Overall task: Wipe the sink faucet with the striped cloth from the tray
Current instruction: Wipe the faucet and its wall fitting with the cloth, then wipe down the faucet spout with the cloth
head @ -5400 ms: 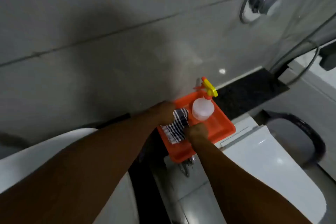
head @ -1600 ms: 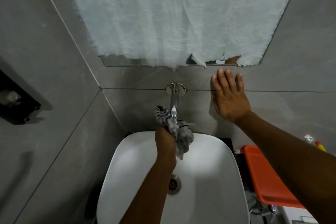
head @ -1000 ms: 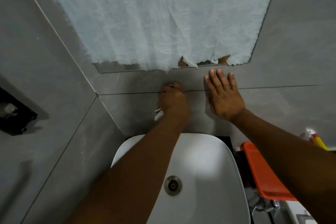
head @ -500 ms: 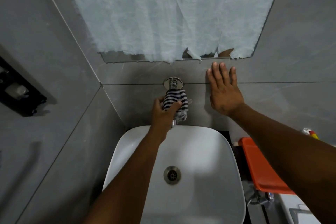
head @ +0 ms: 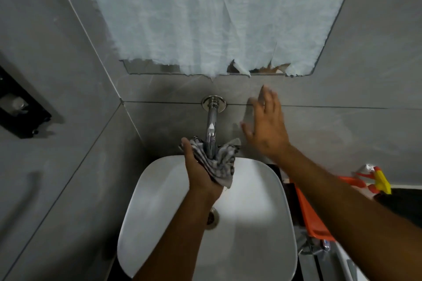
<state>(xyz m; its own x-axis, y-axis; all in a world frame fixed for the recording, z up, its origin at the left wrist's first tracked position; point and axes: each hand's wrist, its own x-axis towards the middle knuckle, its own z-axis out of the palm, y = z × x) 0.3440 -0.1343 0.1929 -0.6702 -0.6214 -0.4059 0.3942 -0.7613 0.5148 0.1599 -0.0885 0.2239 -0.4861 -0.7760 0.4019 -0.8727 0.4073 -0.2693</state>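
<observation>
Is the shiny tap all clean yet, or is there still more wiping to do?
Done: the striped cloth is out of the orange tray and at the faucet. In hand: the left hand cups the cloth around the spout's lower end, while the right hand is near the wall. Left: the bare upper pipe and wall fitting may need wiping; cleanliness can't be judged.

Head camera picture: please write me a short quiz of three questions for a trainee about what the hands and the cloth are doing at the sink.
1. True or false: the striped cloth lies in the orange tray.
2. Which hand holds the cloth? A) left hand B) right hand C) both hands
3. Fill in: the cloth is wrapped around the lower end of the ____.

Key:
1. False; it is at the faucet, above the white sink.
2. A; the right hand is open, near the wall.
3. faucet
</observation>
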